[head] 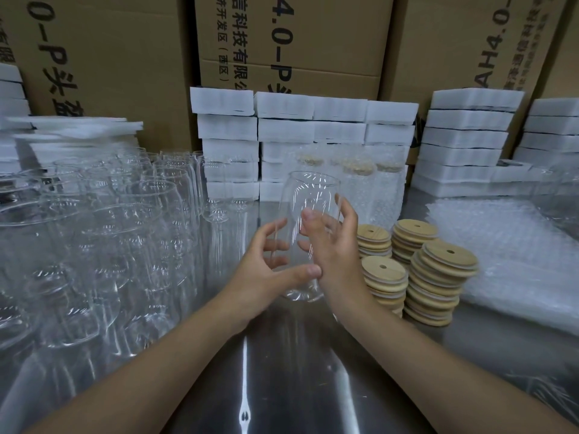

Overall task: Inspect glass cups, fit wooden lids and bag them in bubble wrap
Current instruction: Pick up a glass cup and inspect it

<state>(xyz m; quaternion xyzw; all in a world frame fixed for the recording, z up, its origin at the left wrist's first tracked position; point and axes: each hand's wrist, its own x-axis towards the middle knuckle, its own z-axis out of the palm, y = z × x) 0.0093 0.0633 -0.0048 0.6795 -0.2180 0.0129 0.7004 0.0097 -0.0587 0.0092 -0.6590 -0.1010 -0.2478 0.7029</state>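
Your left hand (263, 274) and right hand (336, 255) hold one glass cup (310, 192).
It is clear and upright, open end up.

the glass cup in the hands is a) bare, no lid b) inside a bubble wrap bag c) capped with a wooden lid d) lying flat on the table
a: the glass cup, held upright by the left hand and right hand, has an open rim, and the wooden lids are stacked to its right.
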